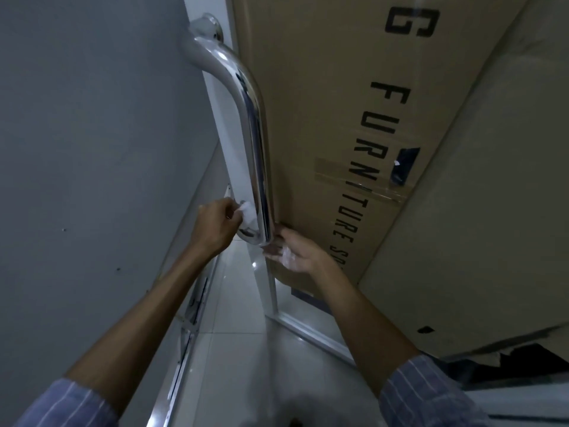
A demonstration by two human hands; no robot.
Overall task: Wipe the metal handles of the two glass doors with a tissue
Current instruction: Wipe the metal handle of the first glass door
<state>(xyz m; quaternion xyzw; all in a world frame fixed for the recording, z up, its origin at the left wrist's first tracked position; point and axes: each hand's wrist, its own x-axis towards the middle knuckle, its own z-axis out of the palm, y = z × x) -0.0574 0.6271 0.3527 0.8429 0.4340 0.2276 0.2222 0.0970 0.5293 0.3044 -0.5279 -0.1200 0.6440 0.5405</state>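
A long polished metal handle (249,118) runs down the edge of a glass door (221,124). My left hand (215,224) pinches a white tissue (248,211) against the handle's lower end, near its bottom mount. My right hand (292,251) is just below and to the right of the handle's bottom bend, fingers loosely spread, with a crumpled bit of white tissue or clear wrap (288,257) lying in the palm. Only one handle is in view.
A big cardboard box (354,103) printed FURNITURE stands right behind the glass. A grey wall (92,149) fills the left. White glossy floor tiles (237,303) and a metal door rail (191,334) lie below.
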